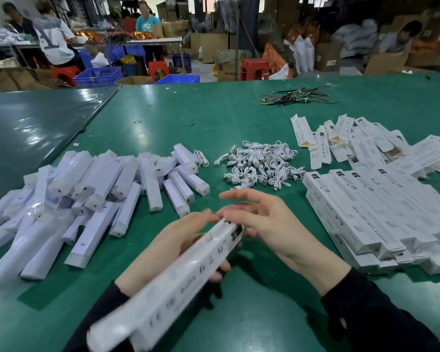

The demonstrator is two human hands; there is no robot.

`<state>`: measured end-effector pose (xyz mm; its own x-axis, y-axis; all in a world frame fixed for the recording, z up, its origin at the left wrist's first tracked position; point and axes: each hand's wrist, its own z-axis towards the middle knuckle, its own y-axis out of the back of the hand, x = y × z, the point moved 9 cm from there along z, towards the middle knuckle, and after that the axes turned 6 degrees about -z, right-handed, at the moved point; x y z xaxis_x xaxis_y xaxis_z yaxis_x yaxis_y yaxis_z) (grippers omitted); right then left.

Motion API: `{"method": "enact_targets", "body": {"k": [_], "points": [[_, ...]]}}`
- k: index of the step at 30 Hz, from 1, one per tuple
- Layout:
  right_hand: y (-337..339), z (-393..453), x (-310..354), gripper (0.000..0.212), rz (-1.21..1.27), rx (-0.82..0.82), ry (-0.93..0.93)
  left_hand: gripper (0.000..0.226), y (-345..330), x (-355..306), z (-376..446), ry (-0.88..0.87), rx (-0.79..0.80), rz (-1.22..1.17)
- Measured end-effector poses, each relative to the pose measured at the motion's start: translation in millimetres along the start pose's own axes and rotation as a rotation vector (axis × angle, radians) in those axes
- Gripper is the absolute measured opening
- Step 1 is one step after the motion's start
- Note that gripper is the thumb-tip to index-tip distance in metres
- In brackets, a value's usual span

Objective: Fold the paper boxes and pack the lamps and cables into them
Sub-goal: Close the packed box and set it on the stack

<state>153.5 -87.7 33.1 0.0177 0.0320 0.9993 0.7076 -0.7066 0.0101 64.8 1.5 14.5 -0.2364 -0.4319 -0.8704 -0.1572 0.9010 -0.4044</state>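
A long white printed paper box (178, 283) lies slanted over the near part of the green table (239, 123), and my left hand (170, 247) grips it from underneath. At the box's far end my right hand (262, 222) touches the end flap with straight, spread fingers. A heap of white bar lamps (87, 194) fills the left side. Several coiled white cables (262, 165) are piled in the middle. Closed boxes (374, 212) are stacked in rows on the right, with flat and half-folded boxes (346, 141) behind them.
A bundle of dark loose wires (297, 97) lies at the far side of the table. Beyond the table are people at another bench, blue crates (97, 76), red stools (254, 68) and cardboard cartons.
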Motion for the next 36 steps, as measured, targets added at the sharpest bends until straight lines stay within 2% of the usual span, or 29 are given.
{"method": "enact_targets", "body": {"k": [3, 6, 9, 11, 12, 13, 15, 17, 19, 20, 23, 25, 27, 31, 36], "points": [[16, 2, 0, 0.011, 0.101, -0.134, 0.011, 0.047, 14, -13, -1, -0.098, -0.039, -0.451], [13, 2, -8, 0.011, 0.14, -0.117, -0.053, 0.025, 27, -22, -2, -0.237, -0.089, -0.614], [0, 1, -19, 0.015, 0.216, -0.056, -0.145, 0.028, 32, -28, -2, -0.323, -0.149, -0.504], [-9, 0, -25, 0.016, 0.26, -0.009, -0.196, 0.023, 35, -31, -4, -0.391, -0.254, -0.257], [-14, -1, -26, 0.017, 0.248, 0.034, -0.211, 0.029, 37, -32, -5, -0.42, -0.3, -0.146], [-20, -2, -27, 0.017, 0.202, 0.083, -0.211, 0.035, 37, -33, -5, -0.434, -0.337, -0.081], [-25, -1, -27, 0.015, 0.03, 0.116, -0.154, 0.029, 39, -31, -5, -0.443, -0.376, -0.071], [-4, 5, -19, 0.013, -0.325, -0.052, 0.023, 0.025, 39, -29, -6, -0.427, -0.399, -0.121], [20, 7, 1, 0.014, -0.789, -0.286, 0.251, 0.035, 43, -28, -8, -0.412, -0.443, -0.144], [26, 8, 6, 0.019, -0.979, -0.338, 0.316, 0.04, 44, -27, -9, -0.405, -0.46, -0.143], [38, 28, -9, 0.041, -1.278, -0.257, 0.229, 0.048, 40, -24, -9, -0.358, -0.467, -0.098], [37, 38, -23, 0.045, -1.344, -0.166, 0.148, 0.051, 37, -21, -6, -0.323, -0.444, -0.072], [38, 42, -28, 0.039, -1.305, -0.152, 0.13, 0.052, 34, -20, -4, -0.299, -0.418, -0.054], [50, 38, -14, 0.022, -1.155, -0.291, 0.149, 0.052, 30, -17, -1, -0.286, -0.361, -0.058], [53, 34, -7, 0.02, -1.148, -0.351, 0.146, 0.052, 32, -15, 0, -0.283, -0.354, -0.071]]}}
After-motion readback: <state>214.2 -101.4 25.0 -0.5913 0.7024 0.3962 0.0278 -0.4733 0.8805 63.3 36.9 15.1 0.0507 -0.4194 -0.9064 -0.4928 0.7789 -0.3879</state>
